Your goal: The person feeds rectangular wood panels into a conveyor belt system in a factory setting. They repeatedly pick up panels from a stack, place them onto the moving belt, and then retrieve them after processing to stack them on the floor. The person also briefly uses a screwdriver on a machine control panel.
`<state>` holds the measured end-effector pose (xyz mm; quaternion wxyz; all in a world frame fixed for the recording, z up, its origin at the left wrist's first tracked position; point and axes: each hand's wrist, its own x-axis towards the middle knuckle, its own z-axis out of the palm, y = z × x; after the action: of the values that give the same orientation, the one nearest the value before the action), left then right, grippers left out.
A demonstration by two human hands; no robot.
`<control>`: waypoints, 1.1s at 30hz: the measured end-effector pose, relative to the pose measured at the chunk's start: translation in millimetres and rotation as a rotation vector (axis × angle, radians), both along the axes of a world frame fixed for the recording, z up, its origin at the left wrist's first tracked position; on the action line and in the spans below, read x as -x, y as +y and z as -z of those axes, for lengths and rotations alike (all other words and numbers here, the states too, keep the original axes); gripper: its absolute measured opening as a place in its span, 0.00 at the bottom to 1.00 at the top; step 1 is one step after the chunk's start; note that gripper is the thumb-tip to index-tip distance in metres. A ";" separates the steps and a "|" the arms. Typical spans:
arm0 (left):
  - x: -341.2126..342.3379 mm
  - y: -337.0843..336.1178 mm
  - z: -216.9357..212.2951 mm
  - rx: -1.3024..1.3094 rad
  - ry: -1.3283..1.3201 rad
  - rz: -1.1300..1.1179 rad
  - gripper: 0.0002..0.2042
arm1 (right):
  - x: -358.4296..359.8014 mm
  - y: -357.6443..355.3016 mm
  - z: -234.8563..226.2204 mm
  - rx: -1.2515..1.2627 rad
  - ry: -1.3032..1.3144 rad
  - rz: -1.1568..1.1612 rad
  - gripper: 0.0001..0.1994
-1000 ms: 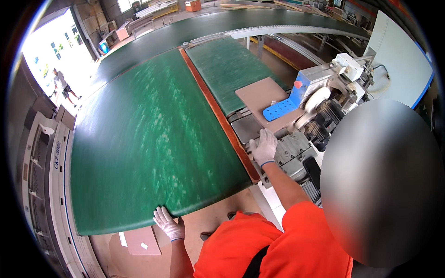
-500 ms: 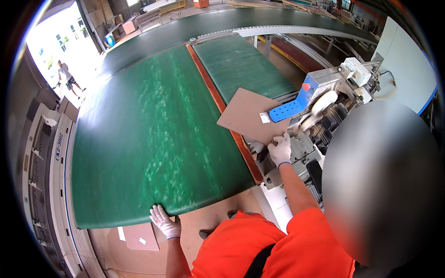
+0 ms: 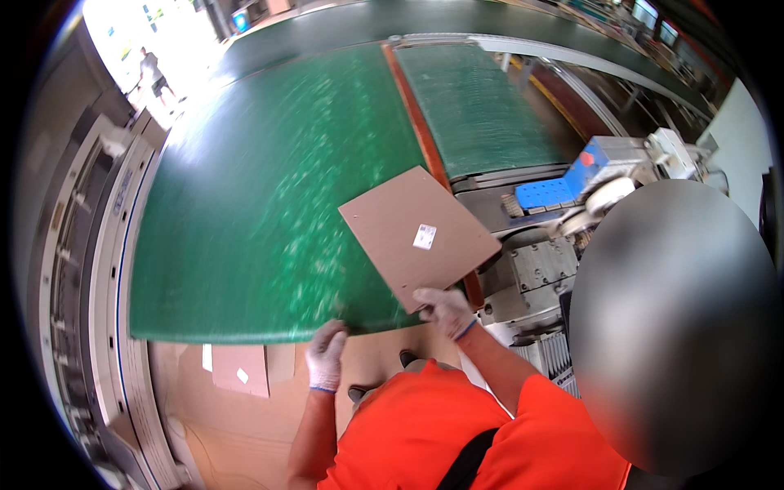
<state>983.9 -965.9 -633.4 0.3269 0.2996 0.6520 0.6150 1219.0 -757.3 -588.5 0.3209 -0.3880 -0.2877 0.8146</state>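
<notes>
right hand (image 3: 445,310), white glove w/ blue cuff, lower centre of frame: fingers clamped on the near corner of a flat brown cardboard sheet (image 3: 416,237) w/ a small white label. sheet is tilted, sits mid-frame over the right edge of the wide green conveyor belt (image 3: 253,204), overlapping the orange strip (image 3: 412,114) between the two belts. can't tell if the far part of the sheet rests on the belt or is held just above it.

left hand (image 3: 327,353), same glove type, just left of the right hand at the belt's near edge. fingers look loosely curled together, touching or just at the belt lip, holding nothing. not on the cardboard.

narrower green belt (image 3: 474,106) runs upper centre-right, parallel to the wide one. right of the sheet: grey metal machine housing (image 3: 535,269), blue plastic block (image 3: 545,193) and a white roll (image 3: 608,196) beside it, mid-right.

lower left on the brown floor (image 3: 237,433): small brown cardboard piece (image 3: 239,371) w/ white sticker, under the belt's near edge. white machine frame (image 3: 110,269) runs down the left side. another person (image 3: 153,73) stands far upper left in bright light. orange shirt (image 3: 441,433) at bottom centre.
</notes>
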 end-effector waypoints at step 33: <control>-191.5 -902.7 38.2 -0.814 -0.154 -2.101 0.04 | 191.3 -526.5 91.4 0.017 -0.364 -1.585 0.12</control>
<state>1175.5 -1868.5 -671.5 -0.4350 -0.3517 0.3099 0.7688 1027.7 -1283.8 -679.9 -0.4058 -0.1976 -0.5186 0.7262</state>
